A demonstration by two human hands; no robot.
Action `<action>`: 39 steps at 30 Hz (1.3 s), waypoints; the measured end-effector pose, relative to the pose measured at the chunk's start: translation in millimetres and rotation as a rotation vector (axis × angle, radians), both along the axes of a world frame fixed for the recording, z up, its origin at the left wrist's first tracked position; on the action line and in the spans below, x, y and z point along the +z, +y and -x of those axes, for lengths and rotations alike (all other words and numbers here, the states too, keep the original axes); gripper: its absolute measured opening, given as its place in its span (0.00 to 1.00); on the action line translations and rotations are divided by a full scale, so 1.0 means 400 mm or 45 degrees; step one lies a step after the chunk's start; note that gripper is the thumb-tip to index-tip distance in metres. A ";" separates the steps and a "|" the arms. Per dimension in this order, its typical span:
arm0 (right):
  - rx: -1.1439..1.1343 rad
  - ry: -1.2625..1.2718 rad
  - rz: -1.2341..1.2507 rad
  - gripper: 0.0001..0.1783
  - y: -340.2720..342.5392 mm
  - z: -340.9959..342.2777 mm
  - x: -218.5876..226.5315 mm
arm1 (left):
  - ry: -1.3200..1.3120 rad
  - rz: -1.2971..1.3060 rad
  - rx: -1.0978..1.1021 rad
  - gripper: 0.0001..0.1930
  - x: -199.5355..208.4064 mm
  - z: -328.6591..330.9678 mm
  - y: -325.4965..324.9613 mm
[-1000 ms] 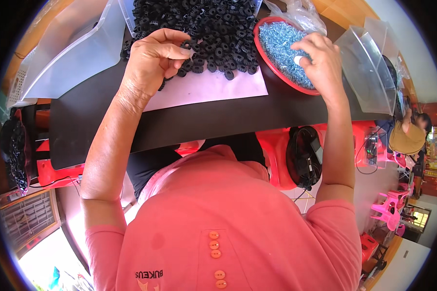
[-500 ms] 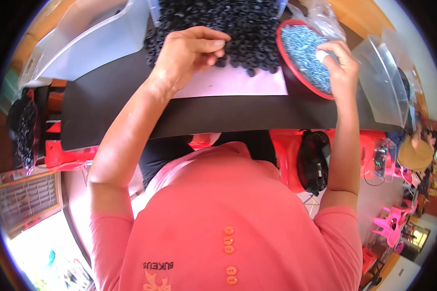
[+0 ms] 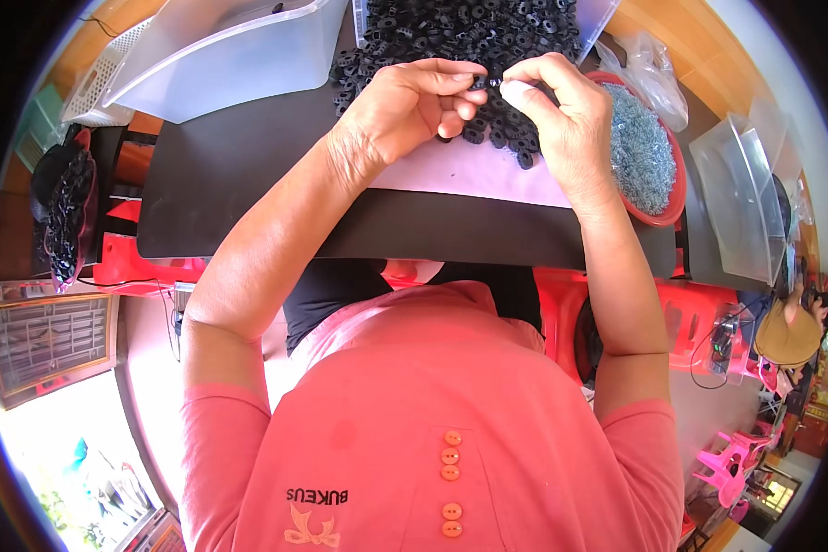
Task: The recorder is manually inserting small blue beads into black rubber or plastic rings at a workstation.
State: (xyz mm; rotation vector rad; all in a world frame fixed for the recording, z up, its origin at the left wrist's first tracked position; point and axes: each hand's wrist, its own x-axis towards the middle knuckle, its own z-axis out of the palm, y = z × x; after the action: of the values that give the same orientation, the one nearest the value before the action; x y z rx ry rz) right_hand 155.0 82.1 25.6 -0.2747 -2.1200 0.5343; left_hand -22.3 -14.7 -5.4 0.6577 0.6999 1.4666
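My left hand pinches a small black plastic part between thumb and fingertips, its other fingers curled. Opposite it, my right hand is closed on a small shiny metal piece, mostly hidden by the fingertips. The two pieces meet, or nearly so; I cannot tell if one is inside the other. Behind and beneath both hands lies a big heap of similar black round parts, spilling onto a pale pink sheet. To the right, a red bowl holds many tiny silvery-blue metal pieces.
A large translucent bin stands at the far left of the dark table. Another clear bin is at the right edge, with a crumpled plastic bag behind the bowl. Red plastic stools sit under the table's front edge.
My right hand has left the bowl and come left to meet the left hand, with a small metal piece now showing at its fingertips. The whole view has shifted slightly.
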 end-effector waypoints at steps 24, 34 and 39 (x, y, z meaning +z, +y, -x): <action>-0.095 -0.147 -0.435 0.06 -0.002 0.014 -0.030 | 0.293 0.053 0.215 0.13 0.009 -0.004 -0.003; -0.192 -0.564 -0.740 0.05 0.082 0.119 -0.048 | 0.158 -0.093 0.476 0.09 0.016 0.045 0.006; -0.218 -0.787 -0.840 0.08 0.043 0.144 -0.074 | 0.215 -0.115 0.655 0.07 0.019 0.050 0.000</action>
State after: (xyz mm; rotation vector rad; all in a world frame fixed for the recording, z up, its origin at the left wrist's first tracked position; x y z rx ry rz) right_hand 97.6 99.3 -4.0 -0.2544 -2.6900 -0.4183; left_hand -42.1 -14.7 2.2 0.7086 0.9884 1.9375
